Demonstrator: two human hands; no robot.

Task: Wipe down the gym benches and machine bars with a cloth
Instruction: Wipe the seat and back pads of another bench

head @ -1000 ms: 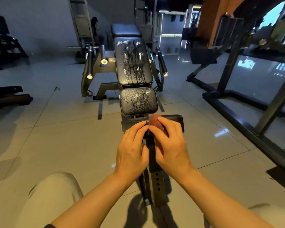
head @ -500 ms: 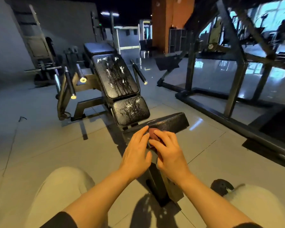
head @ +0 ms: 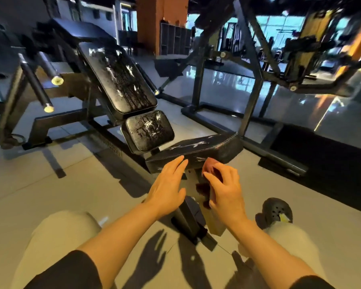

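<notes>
Two hands at the pad [head: 198, 147]: left hand [head: 167, 189] fingers straight, apart; right hand [head: 225, 190] fingers curled on the cloth [head: 209, 165].

A reddish-brown cloth [head: 209, 166] sits bunched against the front edge of the black, streak-marked bench [head: 198, 149] pad.

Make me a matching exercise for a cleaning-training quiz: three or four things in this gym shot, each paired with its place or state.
Things:
1. cloth
2. left hand
3. back pad
4. shoe

Places or states:
A. on the floor at lower right
B. fingers straight, holding nothing
C. held by the right hand
D. tilted up, streaked with wear

Pairs: 1-C, 2-B, 3-D, 4-A
</notes>
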